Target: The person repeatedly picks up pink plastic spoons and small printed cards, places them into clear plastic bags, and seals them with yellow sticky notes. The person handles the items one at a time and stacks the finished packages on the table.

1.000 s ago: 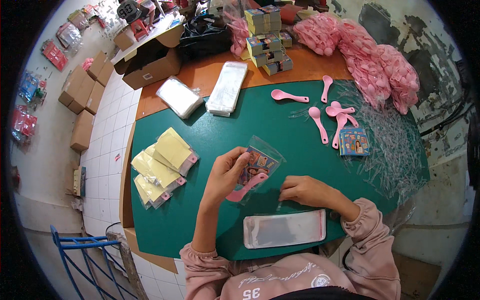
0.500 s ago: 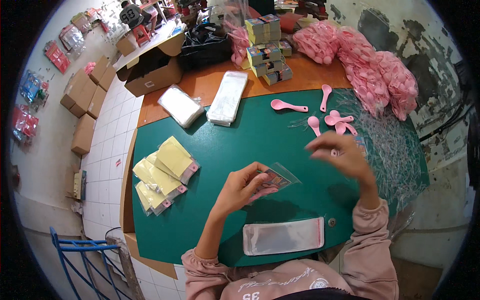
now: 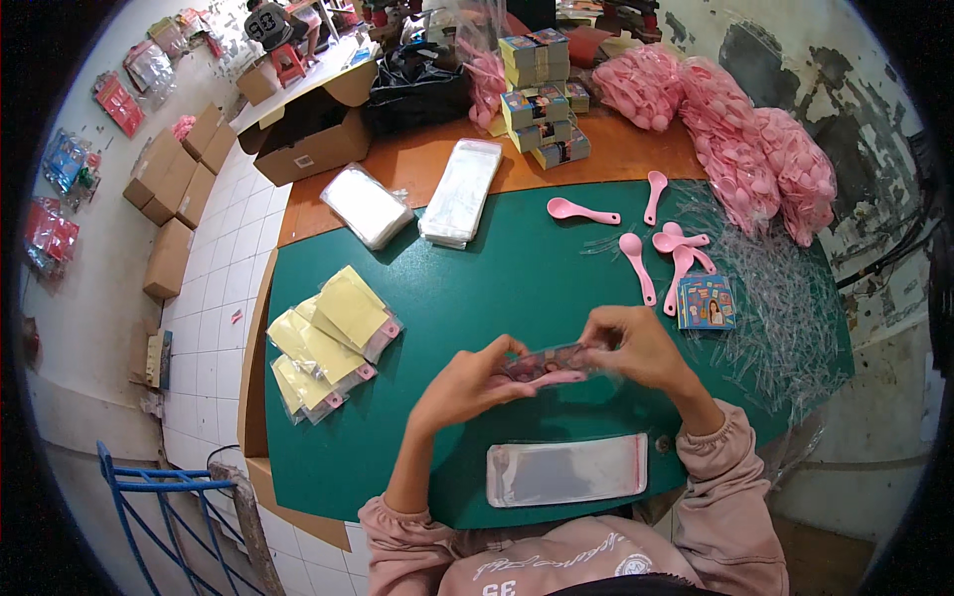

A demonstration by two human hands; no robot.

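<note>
Over the bench (image 3: 467,278), toward its near edge, the left grip (image 3: 465,385) clasps the bag (image 3: 542,364) and spoon (image 3: 555,378) while the right grip (image 3: 641,348) pinches the bag's right end, where taut handling should prevent creases.

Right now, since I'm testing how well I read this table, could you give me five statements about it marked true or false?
1. The left hand and right hand are both on one clear packet. True.
2. The yellow-backed packets lie to the right of both hands. False: the yellow-backed packets lie to the left.
3. Printed blue cards lie beside loose pink spoons. True.
4. The tabletop beneath the hands is white. False: the tabletop is green.
5. Flat clear bags lie between the hands and the person's body. True.
</note>
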